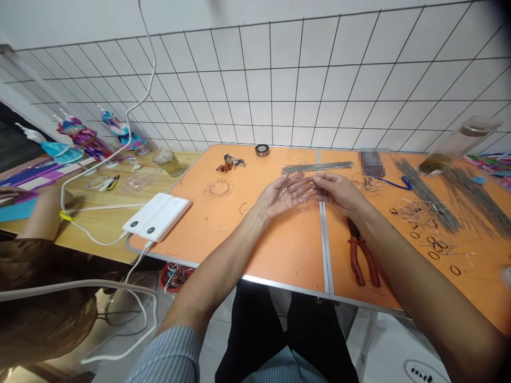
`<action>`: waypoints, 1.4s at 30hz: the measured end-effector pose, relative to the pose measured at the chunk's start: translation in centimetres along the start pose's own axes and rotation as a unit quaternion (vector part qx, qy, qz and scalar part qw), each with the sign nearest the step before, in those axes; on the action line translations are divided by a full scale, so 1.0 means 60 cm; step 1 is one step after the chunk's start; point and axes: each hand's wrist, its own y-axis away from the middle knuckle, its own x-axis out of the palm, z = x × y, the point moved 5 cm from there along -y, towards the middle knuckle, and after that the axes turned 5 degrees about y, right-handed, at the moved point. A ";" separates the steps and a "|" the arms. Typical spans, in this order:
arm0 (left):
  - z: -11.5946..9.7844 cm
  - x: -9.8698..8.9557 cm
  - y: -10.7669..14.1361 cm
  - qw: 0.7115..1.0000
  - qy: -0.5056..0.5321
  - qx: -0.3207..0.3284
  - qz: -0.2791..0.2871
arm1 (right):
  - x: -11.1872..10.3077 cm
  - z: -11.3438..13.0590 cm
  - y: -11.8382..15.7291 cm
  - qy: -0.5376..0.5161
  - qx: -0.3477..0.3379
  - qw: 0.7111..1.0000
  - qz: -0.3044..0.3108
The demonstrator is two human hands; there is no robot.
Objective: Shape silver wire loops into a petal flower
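Observation:
My left hand (284, 196) is palm up above the orange table, fingers loosely curled, cradling several thin bent wire pieces (290, 200). At its fingertips, my right hand (334, 190) closes thumb and fingers in a pinch on what looks like one more thin wire; its shape is too fine to make out. Just behind both hands lies a bundle of straight wires (319, 166). Red-handled pliers (361, 260) rest below my right wrist. A ring of bent wire pieces (218, 188) is laid out to the left.
Wire bundles (429, 197), dark rings (439, 244) and a glass bottle (455, 146) occupy the right side. A tape roll (262, 150) stands near the wall. At left are a white box (157, 215) with cables, a glass cup (167, 162) and another person's arm (43, 213).

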 end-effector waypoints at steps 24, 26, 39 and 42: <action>-0.013 0.008 0.012 0.999 0.011 0.034 -0.024 | 0.011 0.027 0.079 0.250 -0.181 0.941 -0.135; -0.010 0.009 0.013 0.999 0.008 0.034 -0.023 | 0.016 0.027 0.080 0.225 -0.168 0.951 -0.127; 0.006 0.009 0.010 0.999 -0.015 0.016 -0.025 | 0.022 0.022 0.078 0.190 -0.170 0.961 -0.106; 0.010 0.011 0.011 0.999 -0.031 0.015 -0.027 | 0.023 0.023 0.078 0.196 -0.186 0.955 -0.125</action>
